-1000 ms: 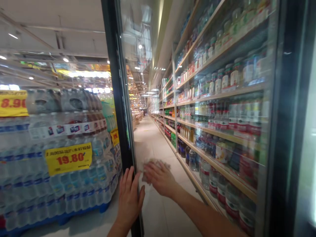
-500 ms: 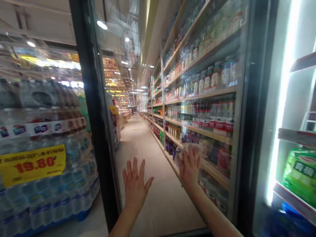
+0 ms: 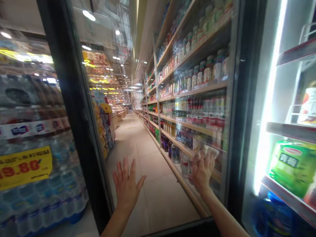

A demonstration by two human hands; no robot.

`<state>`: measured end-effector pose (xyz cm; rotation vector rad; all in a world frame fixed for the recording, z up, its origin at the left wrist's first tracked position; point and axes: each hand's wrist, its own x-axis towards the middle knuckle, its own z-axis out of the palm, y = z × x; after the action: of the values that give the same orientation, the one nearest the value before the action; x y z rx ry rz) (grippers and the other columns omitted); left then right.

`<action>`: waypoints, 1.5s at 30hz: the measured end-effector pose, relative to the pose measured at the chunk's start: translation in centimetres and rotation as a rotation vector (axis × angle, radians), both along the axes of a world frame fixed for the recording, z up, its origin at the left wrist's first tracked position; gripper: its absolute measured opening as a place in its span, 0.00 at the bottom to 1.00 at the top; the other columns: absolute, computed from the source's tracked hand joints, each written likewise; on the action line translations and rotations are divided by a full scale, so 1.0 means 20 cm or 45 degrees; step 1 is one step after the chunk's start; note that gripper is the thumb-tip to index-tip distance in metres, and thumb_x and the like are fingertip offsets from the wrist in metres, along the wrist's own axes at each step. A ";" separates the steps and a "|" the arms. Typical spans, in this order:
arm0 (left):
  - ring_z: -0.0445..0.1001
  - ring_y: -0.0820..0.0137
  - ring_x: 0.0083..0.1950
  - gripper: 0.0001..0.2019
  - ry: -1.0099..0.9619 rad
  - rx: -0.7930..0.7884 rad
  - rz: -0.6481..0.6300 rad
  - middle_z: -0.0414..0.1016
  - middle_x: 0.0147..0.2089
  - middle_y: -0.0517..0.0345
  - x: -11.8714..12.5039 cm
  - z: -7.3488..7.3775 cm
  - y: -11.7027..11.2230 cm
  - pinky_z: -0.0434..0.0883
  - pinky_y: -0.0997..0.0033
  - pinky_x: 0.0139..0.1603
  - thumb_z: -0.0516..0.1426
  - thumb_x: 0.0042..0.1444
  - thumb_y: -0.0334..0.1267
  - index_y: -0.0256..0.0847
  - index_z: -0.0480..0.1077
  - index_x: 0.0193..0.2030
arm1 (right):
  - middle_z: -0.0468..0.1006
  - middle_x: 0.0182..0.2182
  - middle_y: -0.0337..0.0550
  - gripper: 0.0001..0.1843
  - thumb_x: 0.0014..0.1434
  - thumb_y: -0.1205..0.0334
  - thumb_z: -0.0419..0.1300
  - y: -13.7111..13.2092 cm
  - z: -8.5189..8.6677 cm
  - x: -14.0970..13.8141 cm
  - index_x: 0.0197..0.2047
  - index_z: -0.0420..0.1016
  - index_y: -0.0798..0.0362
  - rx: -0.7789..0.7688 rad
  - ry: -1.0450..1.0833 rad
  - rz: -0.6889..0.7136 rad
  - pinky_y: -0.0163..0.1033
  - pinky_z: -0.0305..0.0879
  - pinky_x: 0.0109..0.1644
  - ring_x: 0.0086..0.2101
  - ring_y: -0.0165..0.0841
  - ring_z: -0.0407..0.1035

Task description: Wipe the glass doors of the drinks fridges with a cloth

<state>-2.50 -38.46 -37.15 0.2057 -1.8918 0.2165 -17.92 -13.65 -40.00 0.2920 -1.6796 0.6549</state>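
Observation:
A glass cooler door (image 3: 158, 82) with a black frame stands swung open in front of me. My left hand (image 3: 127, 186) lies flat on the glass, fingers spread, near the door's left frame (image 3: 71, 108). My right hand (image 3: 202, 168) presses a crumpled pale cloth (image 3: 208, 152) against the glass close to the door's right frame (image 3: 243, 108). Its fingers are curled over the cloth.
Through the glass runs a store aisle with drink shelves (image 3: 192, 92) on the right. Stacked water-bottle packs with a yellow price sign (image 3: 24, 168) stand at the left. The lit cooler interior at the right holds a green package (image 3: 292, 166) on a shelf.
The door has swung further left in my view. My right hand has wiped with the cloth from the door's left edge across to its right edge. My left hand moved off the frame onto the glass.

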 end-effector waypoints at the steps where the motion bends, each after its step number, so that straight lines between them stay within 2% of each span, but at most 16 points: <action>1: 0.37 0.47 0.70 0.40 -0.005 0.001 0.002 0.39 0.71 0.39 0.00 0.00 0.00 0.51 0.34 0.61 0.55 0.57 0.44 0.46 0.33 0.69 | 0.50 0.65 0.58 0.29 0.60 0.65 0.48 -0.07 -0.01 0.05 0.65 0.53 0.55 0.093 0.012 0.073 0.65 0.46 0.61 0.65 0.49 0.40; 5: 0.38 0.46 0.70 0.41 -0.023 -0.020 0.006 0.40 0.70 0.38 0.01 0.00 0.00 0.52 0.34 0.60 0.55 0.57 0.44 0.46 0.33 0.69 | 0.65 0.59 0.44 0.21 0.56 0.66 0.51 -0.39 -0.04 0.24 0.54 0.68 0.48 0.597 0.217 0.459 0.54 0.34 0.67 0.64 0.38 0.46; 8: 0.38 0.46 0.70 0.40 -0.015 -0.032 0.008 0.40 0.70 0.39 0.01 0.00 0.00 0.52 0.34 0.61 0.55 0.57 0.43 0.46 0.33 0.69 | 0.69 0.56 0.38 0.18 0.56 0.66 0.52 -0.38 -0.07 0.23 0.49 0.71 0.45 0.718 0.337 0.520 0.49 0.31 0.68 0.62 0.33 0.49; 10: 0.39 0.47 0.70 0.40 -0.018 -0.024 0.008 0.40 0.71 0.39 0.01 0.00 0.00 0.52 0.34 0.61 0.55 0.57 0.43 0.46 0.33 0.69 | 0.66 0.58 0.42 0.20 0.56 0.67 0.52 -0.23 -0.08 0.14 0.52 0.69 0.47 0.606 0.254 0.388 0.52 0.36 0.67 0.63 0.36 0.47; 14: 0.38 0.46 0.70 0.41 -0.014 -0.002 -0.004 0.39 0.71 0.40 0.00 -0.01 0.00 0.52 0.34 0.61 0.56 0.56 0.43 0.47 0.32 0.69 | 0.53 0.64 0.56 0.28 0.59 0.64 0.46 0.12 -0.07 -0.10 0.63 0.56 0.54 -0.001 0.024 -0.004 0.62 0.47 0.61 0.64 0.47 0.43; 17: 0.38 0.46 0.70 0.41 0.000 -0.001 -0.011 0.39 0.71 0.40 0.00 -0.01 0.01 0.52 0.33 0.61 0.56 0.57 0.43 0.48 0.32 0.69 | 0.48 0.65 0.63 0.31 0.60 0.63 0.42 0.15 -0.04 -0.14 0.66 0.49 0.59 -0.275 -0.014 -0.101 0.67 0.49 0.58 0.64 0.52 0.42; 19: 0.39 0.46 0.70 0.41 -0.003 0.004 -0.009 0.40 0.71 0.40 0.00 -0.01 0.01 0.52 0.33 0.61 0.56 0.57 0.42 0.48 0.32 0.69 | 0.50 0.64 0.62 0.30 0.60 0.63 0.44 0.03 -0.02 -0.07 0.66 0.50 0.58 -0.186 0.003 -0.052 0.66 0.48 0.59 0.64 0.51 0.42; 23: 0.39 0.46 0.70 0.41 0.002 0.003 -0.009 0.41 0.71 0.40 0.00 -0.02 0.01 0.52 0.33 0.60 0.56 0.56 0.43 0.48 0.33 0.69 | 0.65 0.59 0.47 0.23 0.58 0.64 0.50 -0.23 0.01 0.13 0.57 0.64 0.49 0.509 0.191 0.367 0.56 0.37 0.66 0.64 0.40 0.44; 25: 0.39 0.47 0.70 0.41 0.006 -0.002 -0.012 0.41 0.71 0.41 -0.01 -0.01 0.01 0.52 0.34 0.61 0.56 0.56 0.43 0.48 0.33 0.69 | 0.68 0.56 0.43 0.20 0.57 0.64 0.51 -0.23 0.03 0.15 0.53 0.68 0.47 0.651 0.273 0.462 0.51 0.33 0.67 0.64 0.36 0.45; 27: 0.39 0.47 0.70 0.40 0.007 -0.001 -0.015 0.40 0.71 0.41 -0.01 -0.02 0.01 0.51 0.34 0.61 0.56 0.57 0.43 0.48 0.33 0.69 | 0.66 0.58 0.45 0.21 0.57 0.66 0.50 -0.13 0.05 0.08 0.54 0.67 0.49 0.520 0.250 0.356 0.52 0.35 0.67 0.64 0.37 0.44; 31: 0.39 0.47 0.70 0.40 0.017 -0.001 -0.018 0.40 0.71 0.41 0.00 -0.02 0.01 0.51 0.34 0.62 0.55 0.57 0.42 0.48 0.33 0.69 | 0.54 0.63 0.58 0.26 0.60 0.63 0.45 0.17 0.13 -0.13 0.62 0.58 0.55 -0.053 0.024 0.003 0.62 0.46 0.61 0.64 0.46 0.43; 33: 0.38 0.48 0.70 0.40 0.018 -0.005 -0.018 0.40 0.71 0.41 0.00 -0.02 0.01 0.50 0.34 0.62 0.55 0.57 0.42 0.48 0.33 0.69 | 0.52 0.64 0.60 0.28 0.61 0.62 0.43 0.19 0.17 -0.16 0.64 0.54 0.56 -0.197 -0.023 -0.064 0.64 0.48 0.59 0.64 0.48 0.43; 35: 0.38 0.48 0.70 0.40 0.012 -0.005 -0.020 0.40 0.71 0.41 0.00 -0.02 0.01 0.50 0.34 0.62 0.55 0.57 0.42 0.48 0.34 0.69 | 0.54 0.63 0.60 0.27 0.61 0.62 0.44 0.11 0.19 -0.12 0.63 0.55 0.56 -0.104 0.026 -0.031 0.63 0.47 0.60 0.64 0.47 0.43; 39: 0.39 0.48 0.70 0.39 0.018 -0.005 -0.018 0.41 0.71 0.42 0.00 -0.02 0.00 0.50 0.35 0.62 0.55 0.57 0.42 0.48 0.33 0.69 | 0.64 0.59 0.49 0.20 0.59 0.64 0.48 -0.14 0.19 0.06 0.55 0.66 0.51 0.461 0.255 0.270 0.55 0.39 0.65 0.64 0.40 0.45; 41: 0.39 0.49 0.70 0.39 0.017 -0.002 -0.013 0.40 0.71 0.43 -0.01 -0.02 -0.01 0.50 0.36 0.62 0.54 0.58 0.43 0.49 0.34 0.69 | 0.67 0.56 0.45 0.18 0.58 0.64 0.50 -0.15 0.20 0.07 0.52 0.69 0.48 0.585 0.339 0.351 0.53 0.37 0.66 0.63 0.37 0.48; 45: 0.39 0.49 0.70 0.38 0.013 -0.005 -0.018 0.40 0.71 0.43 -0.01 -0.03 -0.01 0.50 0.36 0.63 0.54 0.58 0.43 0.49 0.34 0.69 | 0.62 0.60 0.52 0.22 0.59 0.64 0.48 0.09 0.27 -0.13 0.56 0.66 0.51 0.172 0.231 0.099 0.58 0.43 0.63 0.63 0.43 0.46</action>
<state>-2.63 -38.71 -37.69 0.1900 -1.8818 0.2092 -20.42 -11.86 -34.64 0.5009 -1.5460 0.5559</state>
